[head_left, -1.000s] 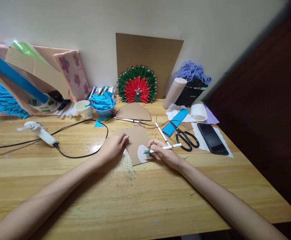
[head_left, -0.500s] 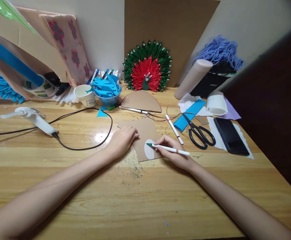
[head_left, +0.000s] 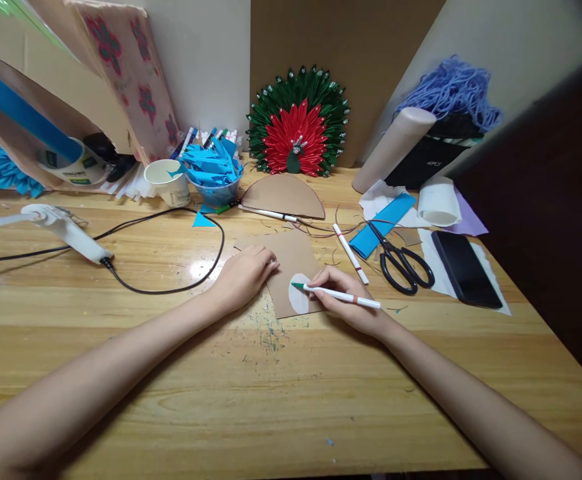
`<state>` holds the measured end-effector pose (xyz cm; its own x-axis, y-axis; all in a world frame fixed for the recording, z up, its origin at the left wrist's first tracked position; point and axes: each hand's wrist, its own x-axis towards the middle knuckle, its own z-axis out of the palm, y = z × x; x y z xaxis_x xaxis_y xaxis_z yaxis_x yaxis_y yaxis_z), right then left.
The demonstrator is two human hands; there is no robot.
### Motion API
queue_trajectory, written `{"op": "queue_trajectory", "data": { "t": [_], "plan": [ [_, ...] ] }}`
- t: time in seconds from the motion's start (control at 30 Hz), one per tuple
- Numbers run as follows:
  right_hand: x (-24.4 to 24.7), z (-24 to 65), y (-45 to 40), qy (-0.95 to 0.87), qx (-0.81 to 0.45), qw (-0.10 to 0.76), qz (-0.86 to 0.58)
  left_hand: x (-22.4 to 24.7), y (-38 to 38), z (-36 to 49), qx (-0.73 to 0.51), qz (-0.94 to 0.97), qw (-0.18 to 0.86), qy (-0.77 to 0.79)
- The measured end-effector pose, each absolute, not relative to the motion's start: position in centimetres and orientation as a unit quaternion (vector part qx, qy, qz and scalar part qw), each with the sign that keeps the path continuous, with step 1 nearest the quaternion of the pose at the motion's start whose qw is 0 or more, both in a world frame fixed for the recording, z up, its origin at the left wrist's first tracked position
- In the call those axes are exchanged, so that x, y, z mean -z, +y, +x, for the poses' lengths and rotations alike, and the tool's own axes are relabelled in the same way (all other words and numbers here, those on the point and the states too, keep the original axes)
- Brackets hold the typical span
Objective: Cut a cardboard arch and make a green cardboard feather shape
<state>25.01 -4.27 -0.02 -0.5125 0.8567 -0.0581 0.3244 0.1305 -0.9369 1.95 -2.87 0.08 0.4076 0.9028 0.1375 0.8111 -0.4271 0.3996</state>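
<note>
A piece of brown cardboard [head_left: 291, 257] lies flat on the wooden table, and a white oval paper [head_left: 299, 301] rests on its lower right part. My right hand [head_left: 348, 300] pinches a white marker [head_left: 343, 295] whose green tip is at the upper part of the oval. On the cardboard's left edge rests my left hand [head_left: 245, 277], its fingers curled together and pressing down; nothing can be made out inside them.
Black scissors [head_left: 405, 267], a phone [head_left: 465, 269] and another marker [head_left: 351, 255] lie at the right. A glue gun [head_left: 65, 230] with a looping cable is at the left. Behind are a cardboard half-disc [head_left: 285, 195], a bowl of blue pieces [head_left: 218, 192] and a red-green peacock [head_left: 298, 127].
The view has shifted slightly. The marker's green tip has moved a little toward the left side of the oval. My left hand remains on the cardboard.
</note>
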Motion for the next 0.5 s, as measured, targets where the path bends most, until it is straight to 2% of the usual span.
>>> {"op": "queue_trajectory", "data": {
  "t": [0.5],
  "plan": [
    [0.05, 24.99, -4.22, -0.717, -0.505, 0.250, -0.412, -0.22, -2.95, 2.01, -0.166, 0.823, 0.144, 0.523]
  ]
}}
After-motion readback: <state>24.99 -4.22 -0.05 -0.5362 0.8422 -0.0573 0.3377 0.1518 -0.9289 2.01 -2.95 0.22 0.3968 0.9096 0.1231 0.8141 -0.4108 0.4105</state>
